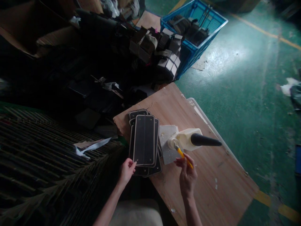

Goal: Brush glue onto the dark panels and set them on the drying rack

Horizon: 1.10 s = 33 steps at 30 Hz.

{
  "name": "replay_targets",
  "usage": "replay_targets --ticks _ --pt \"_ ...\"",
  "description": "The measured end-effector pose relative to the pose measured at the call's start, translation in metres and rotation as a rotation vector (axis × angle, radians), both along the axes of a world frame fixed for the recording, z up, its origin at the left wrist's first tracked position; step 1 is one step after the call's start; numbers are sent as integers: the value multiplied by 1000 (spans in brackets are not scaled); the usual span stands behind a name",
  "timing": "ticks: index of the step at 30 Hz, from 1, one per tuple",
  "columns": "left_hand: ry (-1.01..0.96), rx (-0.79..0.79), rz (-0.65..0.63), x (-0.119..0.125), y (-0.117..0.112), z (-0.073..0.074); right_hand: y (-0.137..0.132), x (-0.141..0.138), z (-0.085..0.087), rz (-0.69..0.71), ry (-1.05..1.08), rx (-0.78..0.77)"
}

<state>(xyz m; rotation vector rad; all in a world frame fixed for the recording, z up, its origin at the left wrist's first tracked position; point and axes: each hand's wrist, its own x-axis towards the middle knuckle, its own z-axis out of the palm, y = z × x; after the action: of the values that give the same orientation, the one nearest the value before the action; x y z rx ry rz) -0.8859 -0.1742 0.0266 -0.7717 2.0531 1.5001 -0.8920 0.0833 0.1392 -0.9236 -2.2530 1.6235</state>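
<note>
A stack of dark rectangular panels with pale edges and small studs in the corners lies on the wooden board. My left hand (127, 169) pinches the lower left corner of the uppermost black panel (144, 141). In my right hand (187, 172) is a brush with a yellow handle (187, 161). Its tip meets the round mouth of a cream plastic container (185, 138), so the bristles are hidden. From that container a black cone-shaped piece (205, 140) points right. Under the container's mouth lies a pale, spotted sheet (167, 153), beside the stack.
The wooden board (211, 175) has a white plastic rim (204, 117) along its far right edge. Beyond it stand a blue crate (195, 47) with dark bundles and several tied bundles (168, 61). A ribbed dark stack (58, 179) fills the left. Green floor lies right.
</note>
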Motion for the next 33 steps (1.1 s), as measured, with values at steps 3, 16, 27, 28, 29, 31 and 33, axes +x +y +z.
replay_targets --ticks 3,16,27,28,29,31,33 --pt "-7 25 -2 0 -1 -1 -11 -9 -13 -228 51 -188" --pt "-23 92 16 -1 -2 2 -10 20 -14 -637 90 -519" --pt "-51 153 77 -2 -1 4 -4 41 -16 -617 -28 -489" --pt "-53 160 83 -3 -1 4 -7 41 -8 -568 -49 -448" --pt "-55 168 88 -3 -1 5 -12 38 0 -492 -68 -404" --pt "-60 179 99 -4 -1 5 -22 19 12 -292 -84 -309" --pt "-67 187 107 -5 -1 4 -33 -11 16 -73 -52 -211"
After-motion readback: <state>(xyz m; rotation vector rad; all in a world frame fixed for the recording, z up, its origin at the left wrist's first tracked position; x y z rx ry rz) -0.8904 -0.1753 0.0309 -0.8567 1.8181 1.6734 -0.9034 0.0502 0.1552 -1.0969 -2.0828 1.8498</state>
